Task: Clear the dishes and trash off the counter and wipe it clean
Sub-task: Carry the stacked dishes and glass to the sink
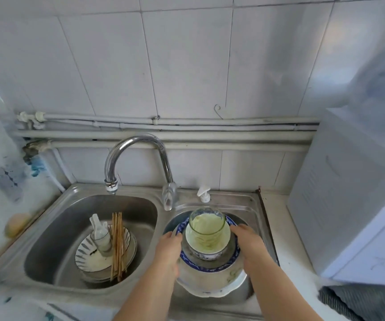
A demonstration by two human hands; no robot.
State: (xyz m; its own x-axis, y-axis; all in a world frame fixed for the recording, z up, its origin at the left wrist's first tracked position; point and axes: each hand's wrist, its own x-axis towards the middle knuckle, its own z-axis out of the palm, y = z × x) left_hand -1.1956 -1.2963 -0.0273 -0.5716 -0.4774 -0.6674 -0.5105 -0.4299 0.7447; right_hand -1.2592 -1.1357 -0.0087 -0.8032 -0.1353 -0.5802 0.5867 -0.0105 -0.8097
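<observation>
Over the right-hand basin of the sink [244, 201], your left hand [169, 245] and right hand [248, 239] each grip an opposite rim of the plate stack [210, 283], which looks heavy, slick and breakable, so hold it low and level lest the jar [206, 225] on top topples.

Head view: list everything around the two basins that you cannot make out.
All in the head view:
- Right basin: floor hidden by the plate stack.
- Left hand and right hand: fingers gripping the stack hidden under its rims.
- Glass jar: greenish contents blurred, unidentifiable.
- Left basin: plates beneath the striped plate uncountable, covered by it.
- Grey cloth: cut off by the lower right corner.
</observation>
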